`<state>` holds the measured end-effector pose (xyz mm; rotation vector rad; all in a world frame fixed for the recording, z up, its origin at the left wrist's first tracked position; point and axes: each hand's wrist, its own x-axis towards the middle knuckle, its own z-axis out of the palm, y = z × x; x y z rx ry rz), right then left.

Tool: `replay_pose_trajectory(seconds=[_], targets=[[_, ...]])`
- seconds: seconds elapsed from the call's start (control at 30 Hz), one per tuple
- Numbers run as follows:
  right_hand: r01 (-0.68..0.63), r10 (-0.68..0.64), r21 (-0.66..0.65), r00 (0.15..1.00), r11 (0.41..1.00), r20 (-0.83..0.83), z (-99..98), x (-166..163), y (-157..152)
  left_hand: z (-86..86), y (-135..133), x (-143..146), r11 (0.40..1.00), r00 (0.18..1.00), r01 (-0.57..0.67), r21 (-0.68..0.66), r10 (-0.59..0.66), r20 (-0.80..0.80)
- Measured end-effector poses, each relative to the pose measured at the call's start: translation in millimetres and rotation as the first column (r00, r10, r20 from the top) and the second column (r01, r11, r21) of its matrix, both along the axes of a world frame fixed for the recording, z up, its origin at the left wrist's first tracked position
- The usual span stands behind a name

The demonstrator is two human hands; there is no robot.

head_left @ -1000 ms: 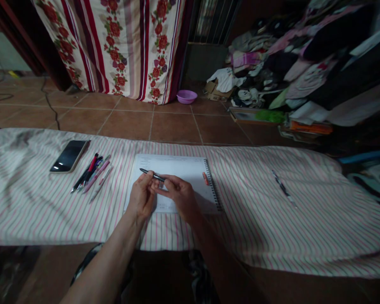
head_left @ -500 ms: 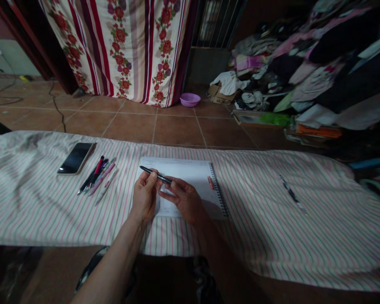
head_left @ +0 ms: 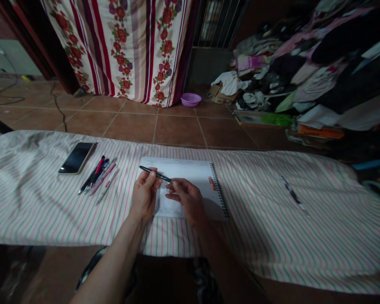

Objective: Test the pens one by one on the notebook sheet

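A black pen (head_left: 163, 176) is held slantwise above a spiral notebook (head_left: 193, 169). My left hand (head_left: 145, 190) pinches it between thumb and fingers near its upper left part. At its lower right end, my right hand (head_left: 188, 196) has thumb and fingertips closed on it. The notebook lies open on a white page, with its coil along the right edge; faint writing shows at the top and lower left. A small reddish-orange piece (head_left: 212, 183), whose kind I cannot make out, rests on the page by the coil.
A striped cloth (head_left: 256, 190) covers the surface. Left of the notebook lie several pens (head_left: 98, 175) in a bunch and a phone (head_left: 77, 158). Far right is a black-and-white pen (head_left: 293, 194). Beyond, a purple basin (head_left: 191, 99) stands on the tiled floor near piled clothes (head_left: 256, 63).
My right hand has shifted slightly right along the pen, and its fingers have curled in more. My left hand keeps its grip in nearly the same spot.
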<state>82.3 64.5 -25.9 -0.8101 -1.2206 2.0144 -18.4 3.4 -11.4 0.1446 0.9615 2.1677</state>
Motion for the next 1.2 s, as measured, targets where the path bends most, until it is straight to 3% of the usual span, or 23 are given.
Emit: replay_pose_trajectory(seconds=[0.43,0.73,1.0,1.2], targets=[[0.123,-0.17,0.268,0.973,0.955,0.157,2.4,4.1,3.5,4.6,1.1,-3.0,0.993,0.978,-0.042,-0.111,0.063,0.196],[0.134,-0.261,0.47,0.941,0.873,0.215,1.1,6.2,2.2,4.3,0.6,-6.4,0.993,0.97,-0.027,-0.115,0.054,0.237],[0.137,-0.266,0.477,0.94,0.868,0.215,-1.2,6.4,5.7,4.1,-0.8,-6.0,0.998,0.969,0.025,-0.061,-0.009,0.245],[0.183,-0.317,0.497,0.927,0.848,0.2,1.5,6.1,3.7,0.8,1.7,-4.2,0.999,0.959,-0.003,-0.045,0.015,0.282]])
